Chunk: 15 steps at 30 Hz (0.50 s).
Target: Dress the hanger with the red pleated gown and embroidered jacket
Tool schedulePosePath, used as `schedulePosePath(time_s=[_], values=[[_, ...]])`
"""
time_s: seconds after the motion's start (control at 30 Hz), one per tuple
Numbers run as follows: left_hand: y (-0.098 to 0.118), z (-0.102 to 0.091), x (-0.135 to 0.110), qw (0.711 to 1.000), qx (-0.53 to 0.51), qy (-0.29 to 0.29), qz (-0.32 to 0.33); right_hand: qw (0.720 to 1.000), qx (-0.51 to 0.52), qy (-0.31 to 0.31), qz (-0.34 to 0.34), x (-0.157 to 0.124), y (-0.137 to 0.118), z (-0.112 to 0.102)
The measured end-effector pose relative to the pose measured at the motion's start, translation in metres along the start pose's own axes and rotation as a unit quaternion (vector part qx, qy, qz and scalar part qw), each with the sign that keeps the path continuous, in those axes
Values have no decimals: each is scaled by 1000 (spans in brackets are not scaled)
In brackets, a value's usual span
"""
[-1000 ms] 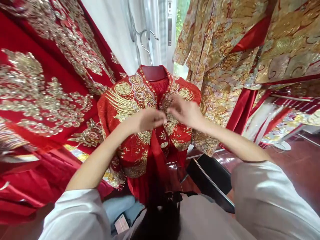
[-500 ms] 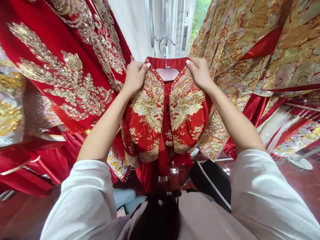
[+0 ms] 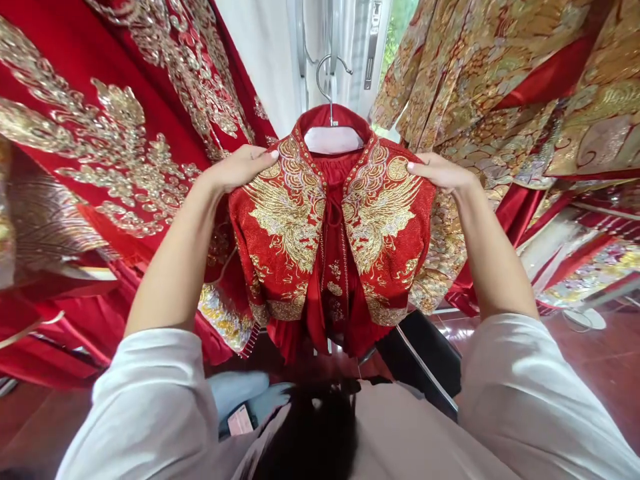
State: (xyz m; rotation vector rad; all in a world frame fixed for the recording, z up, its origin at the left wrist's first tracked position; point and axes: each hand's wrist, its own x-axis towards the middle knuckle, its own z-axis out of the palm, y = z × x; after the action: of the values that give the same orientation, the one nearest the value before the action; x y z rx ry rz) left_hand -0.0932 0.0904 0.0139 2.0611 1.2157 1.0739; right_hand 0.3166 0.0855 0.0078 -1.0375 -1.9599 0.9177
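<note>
A red jacket (image 3: 280, 267) with gold winged embroidery on both front panels hangs in front of me on a hanger (image 3: 320, 75) with a metal hook. My left hand (image 3: 245, 167) grips its shoulder on the left, thumb on top of the cloth. On the opposite shoulder, my right hand (image 3: 440, 172) pinches the fabric the same way; the fingers of both hands are partly hidden behind it. The jacket's front stands apart, and a red inner garment (image 3: 334, 250) with a tied cord shows between the panels. The collar stands upright around the hanger's white body (image 3: 333, 140).
Red garments with gold beading (image 3: 125, 133) hang close on the left. Gold patterned garments (image 3: 465, 87) hang on the right. A black box-like object (image 3: 423, 353) with a pale edge is below right. A white round stand base (image 3: 585, 319) rests on the reddish floor.
Both hands have moved from the collar edges outward and down to the shoulders. The collar now stands up rounder, and the front panels have spread wider at the bottom.
</note>
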Motion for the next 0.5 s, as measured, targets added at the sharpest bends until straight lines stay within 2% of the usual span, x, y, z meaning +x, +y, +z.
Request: schedulePosePath(time_s=[0.1, 0.23, 0.3, 0.37, 0.43, 0.47, 0.5], values=[[-11, -2, 10, 993, -62, -69, -75, 993, 83, 89, 1, -2, 27, 8], [-24, -4, 13, 986, -86, -87, -113, 975, 139, 172, -3, -15, 64, 16], [-27, -6, 9, 988, -54, -93, -111, 977, 151, 153, 7, -32, 78, 15], [-26, -9, 4, 990, -7, -99, -101, 988, 126, 78, 41, -51, 83, 12], [-21, -11, -1, 990, 44, -98, -88, 995, 58, -2, 83, -68, 79, 5], [-19, -13, -4, 990, 69, -95, -78, 996, 12, -10, 92, -76, 75, 1], [-16, -13, -6, 989, 95, -91, -68, 995, -36, 9, 92, -83, 70, -3]])
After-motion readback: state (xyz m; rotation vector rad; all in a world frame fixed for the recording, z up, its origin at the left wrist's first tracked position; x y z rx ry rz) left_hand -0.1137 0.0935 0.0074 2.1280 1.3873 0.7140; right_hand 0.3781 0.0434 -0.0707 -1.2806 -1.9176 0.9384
